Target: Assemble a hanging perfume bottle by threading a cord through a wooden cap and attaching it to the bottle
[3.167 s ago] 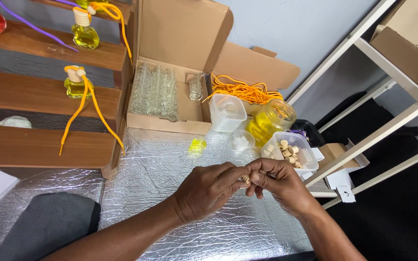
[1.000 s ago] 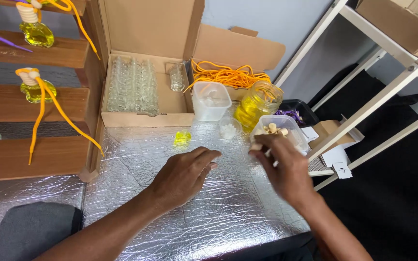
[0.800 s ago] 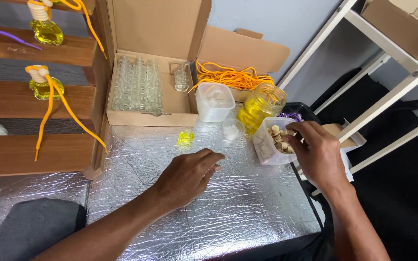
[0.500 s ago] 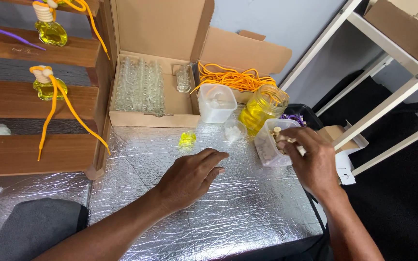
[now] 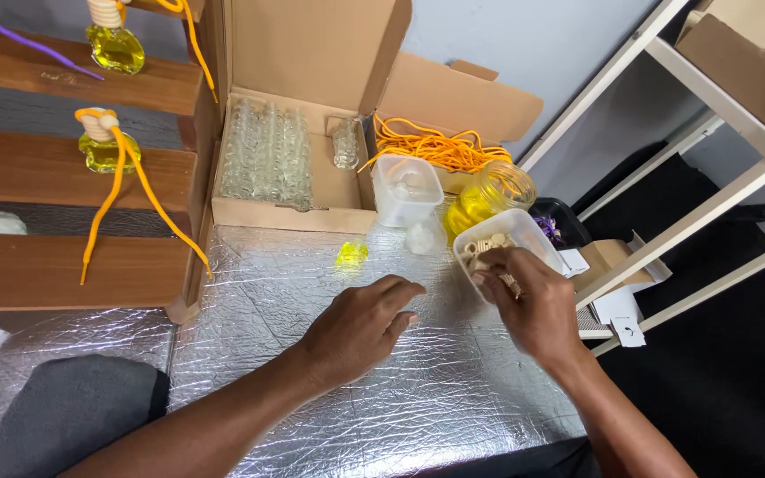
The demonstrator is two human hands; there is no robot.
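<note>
On the far left, wooden shelves [image 5: 64, 168] carry two small yellow bottles [image 5: 104, 150] with orange cords. Beside them an open cardboard box [image 5: 294, 190] holds rows of clear glass bottles [image 5: 263, 155]. The left hand [image 5: 360, 323] rests palm-down on the foil-covered worktop [image 5: 356, 407], its fingers loosely spread and gripping nothing, near a little yellow bottle [image 5: 351, 254]. The right hand [image 5: 533, 305] reaches into the clear plastic tub [image 5: 511, 237] of small wooden caps [image 5: 480, 248], its fingers pinched together among them.
</note>
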